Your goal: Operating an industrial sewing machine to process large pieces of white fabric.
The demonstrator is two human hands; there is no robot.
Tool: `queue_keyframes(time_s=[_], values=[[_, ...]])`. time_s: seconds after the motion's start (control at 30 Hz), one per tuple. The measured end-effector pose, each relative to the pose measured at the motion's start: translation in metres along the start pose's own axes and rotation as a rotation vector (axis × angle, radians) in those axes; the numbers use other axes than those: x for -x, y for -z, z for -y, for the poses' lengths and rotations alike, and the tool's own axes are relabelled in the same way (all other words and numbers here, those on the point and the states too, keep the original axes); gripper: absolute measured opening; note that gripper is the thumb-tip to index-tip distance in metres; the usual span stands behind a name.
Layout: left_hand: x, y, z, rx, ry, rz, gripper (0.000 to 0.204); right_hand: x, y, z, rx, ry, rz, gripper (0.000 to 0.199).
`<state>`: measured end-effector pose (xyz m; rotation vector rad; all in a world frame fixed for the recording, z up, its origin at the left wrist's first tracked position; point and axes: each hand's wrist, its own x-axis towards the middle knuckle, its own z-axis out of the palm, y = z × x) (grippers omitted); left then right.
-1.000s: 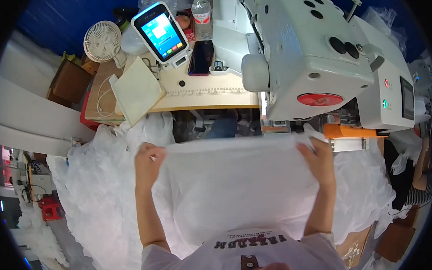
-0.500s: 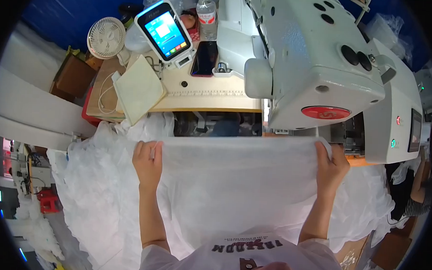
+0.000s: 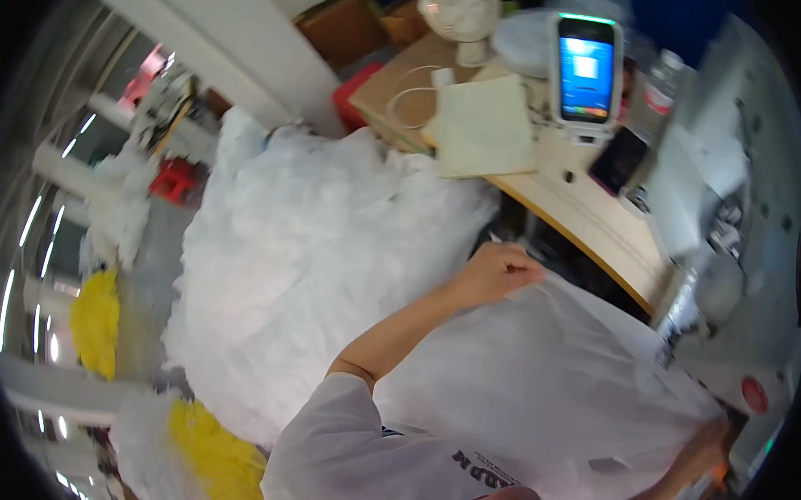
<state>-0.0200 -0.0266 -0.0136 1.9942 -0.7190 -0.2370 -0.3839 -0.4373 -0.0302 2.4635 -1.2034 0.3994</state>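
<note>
A sheet of thin white fabric (image 3: pixel 556 382) is stretched across my lap between both hands. My left hand (image 3: pixel 498 272) is closed on its upper edge, near the front of the wooden table (image 3: pixel 589 227). My right hand (image 3: pixel 705 446) grips the fabric's far corner at the lower right, just below the white sewing machine (image 3: pixel 742 202); that hand is partly hidden behind the cloth.
A large heap of white fabric (image 3: pixel 302 255) lies to my left. The table carries a lit phone on a stand (image 3: pixel 584 70), a dark phone (image 3: pixel 617 159), a cream pad (image 3: pixel 482 128), a small fan (image 3: pixel 460 11) and a bottle (image 3: pixel 659 96). Yellow cloth (image 3: pixel 213 452) lies on the floor.
The view has swung sharply left and tilted. Both hands still hold the white fabric's edge, now seen stretched toward the lower right beside the sewing machine.
</note>
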Motion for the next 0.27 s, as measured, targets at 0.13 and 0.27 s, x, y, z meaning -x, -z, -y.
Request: queue_keyframes(time_s=[0.13,0.27], values=[[0.048,0.057,0.127,-0.202,0.005,-0.183,0.011,0.012,-0.010,-0.033,-0.316,0.043,-0.032,0.016],[0.089,0.165,0.289,-1.027,0.671,-0.543,0.059,0.021,-0.014,-0.045,-0.769,-0.132,-0.042,0.033]])
